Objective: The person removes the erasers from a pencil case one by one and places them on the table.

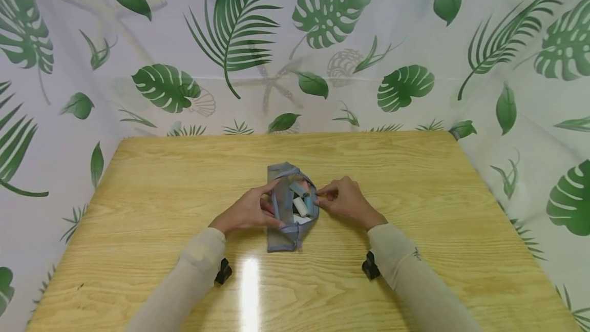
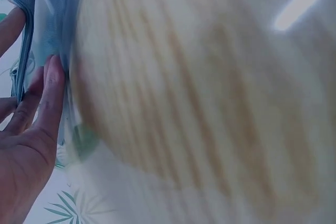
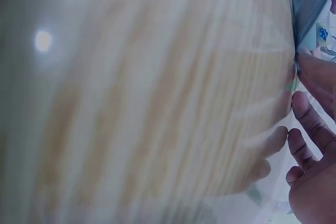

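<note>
A grey-blue see-through zip pouch [image 1: 282,242] lies on the table with its zipped mouth spread wide. Several small blocks show inside, among them a white one [image 1: 301,207] and a blue one [image 1: 297,188]; their exact kind is not clear. My left hand [image 1: 251,209] holds the left side of the mouth, thumb and fingers spread along it. In the left wrist view, the fingers [image 2: 51,95] lie against the pouch's fabric by the zipper edge [image 2: 25,51]. From the right, my right hand [image 1: 348,201] pinches the opposite edge of the mouth between thumb and forefinger.
The wooden table [image 1: 175,178] has a glossy top with a bright light reflection near its front. A leaf-patterned covering [image 1: 258,29] rises behind the table and along both sides. Black wrist cameras sit under both sleeves [image 1: 203,250].
</note>
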A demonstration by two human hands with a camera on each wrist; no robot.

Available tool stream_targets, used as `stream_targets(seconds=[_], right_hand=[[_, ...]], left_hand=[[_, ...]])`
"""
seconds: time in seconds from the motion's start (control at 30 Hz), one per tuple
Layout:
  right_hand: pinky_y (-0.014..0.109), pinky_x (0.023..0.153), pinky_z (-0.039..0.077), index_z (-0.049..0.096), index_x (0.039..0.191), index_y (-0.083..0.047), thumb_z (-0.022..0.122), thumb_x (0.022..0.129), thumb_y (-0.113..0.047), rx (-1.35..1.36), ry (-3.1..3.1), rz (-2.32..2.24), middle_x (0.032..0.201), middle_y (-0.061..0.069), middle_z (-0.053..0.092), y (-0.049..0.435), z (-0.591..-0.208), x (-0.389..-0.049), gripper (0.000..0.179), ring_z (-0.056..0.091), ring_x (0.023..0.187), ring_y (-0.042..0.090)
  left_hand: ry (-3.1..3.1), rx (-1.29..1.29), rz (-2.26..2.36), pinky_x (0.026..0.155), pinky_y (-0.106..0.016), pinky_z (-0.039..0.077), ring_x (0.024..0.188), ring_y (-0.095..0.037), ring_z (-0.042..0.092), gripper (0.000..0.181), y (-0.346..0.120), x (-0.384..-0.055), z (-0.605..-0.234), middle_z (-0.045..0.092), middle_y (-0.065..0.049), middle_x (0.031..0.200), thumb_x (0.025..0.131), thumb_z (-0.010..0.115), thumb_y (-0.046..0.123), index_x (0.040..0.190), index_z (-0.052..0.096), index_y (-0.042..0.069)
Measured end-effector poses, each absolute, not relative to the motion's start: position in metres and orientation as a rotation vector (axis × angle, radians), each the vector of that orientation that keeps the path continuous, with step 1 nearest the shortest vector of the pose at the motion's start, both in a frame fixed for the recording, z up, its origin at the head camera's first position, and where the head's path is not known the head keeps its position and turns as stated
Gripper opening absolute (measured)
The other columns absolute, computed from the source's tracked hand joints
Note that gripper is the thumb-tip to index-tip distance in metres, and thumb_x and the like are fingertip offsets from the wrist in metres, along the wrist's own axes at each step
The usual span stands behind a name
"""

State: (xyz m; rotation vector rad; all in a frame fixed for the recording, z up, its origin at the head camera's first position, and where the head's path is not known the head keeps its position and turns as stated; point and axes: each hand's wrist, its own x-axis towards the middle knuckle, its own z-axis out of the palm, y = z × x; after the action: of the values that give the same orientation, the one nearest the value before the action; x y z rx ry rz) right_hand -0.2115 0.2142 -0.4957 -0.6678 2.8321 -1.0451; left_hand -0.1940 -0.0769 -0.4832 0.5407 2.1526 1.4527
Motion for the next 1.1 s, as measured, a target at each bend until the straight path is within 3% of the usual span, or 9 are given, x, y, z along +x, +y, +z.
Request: stream_targets(seconds=[0.33, 0.67, 0.87, 1.1], right_hand=[[0.028, 0.054, 0.034, 0.083, 0.101, -0.008, 0.082, 0.088, -0.021, -0.646, 2.832, -1.066, 0.059, -0.004, 0.057, 0.215, -0.498, -0.212, 0.018, 0.039, 0.049, 0.01], [0.03, 0.061, 0.042, 0.082, 0.102, -0.006, 0.082, 0.088, -0.019, -0.722, 2.825, -1.004, 0.072, -0.003, 0.062, 0.215, -0.492, -0.211, 0.02, 0.05, 0.063, 0.012], [0.039, 0.077, 0.053, 0.08, 0.108, -0.006, 0.081, 0.09, -0.021, -0.668, 2.816, -1.059, 0.093, 0.001, 0.068, 0.219, -0.488, -0.206, 0.024, 0.06, 0.086, 0.017], [0.054, 0.093, 0.051, 0.076, 0.112, 0.001, 0.081, 0.089, -0.015, -0.66, 2.879, -1.204, 0.111, 0.015, 0.066, 0.226, -0.476, -0.199, 0.029, 0.062, 0.105, 0.034]], left_hand=[[2.189, 0.56, 1.379, 0.082, -0.034, 0.056, 0.094, -0.017, 0.066, 0.108, -0.078, -0.197, -0.485, 0.046, -0.017, 0.14, 0.08, 0.088, 0.011, 0.164, 0.019, 0.014], [2.168, 0.576, 1.385, 0.082, -0.035, 0.056, 0.095, -0.018, 0.067, 0.109, -0.078, -0.198, -0.484, 0.047, -0.017, 0.14, 0.08, 0.089, 0.014, 0.164, 0.019, 0.013], [2.135, 0.541, 1.406, 0.083, -0.035, 0.056, 0.096, -0.018, 0.066, 0.11, -0.077, -0.198, -0.48, 0.042, -0.018, 0.144, 0.08, 0.089, 0.014, 0.164, 0.018, 0.014], [2.126, 0.543, 1.42, 0.082, -0.035, 0.056, 0.095, -0.019, 0.067, 0.11, -0.078, -0.197, -0.481, 0.044, -0.018, 0.141, 0.08, 0.089, 0.014, 0.164, 0.018, 0.015]])
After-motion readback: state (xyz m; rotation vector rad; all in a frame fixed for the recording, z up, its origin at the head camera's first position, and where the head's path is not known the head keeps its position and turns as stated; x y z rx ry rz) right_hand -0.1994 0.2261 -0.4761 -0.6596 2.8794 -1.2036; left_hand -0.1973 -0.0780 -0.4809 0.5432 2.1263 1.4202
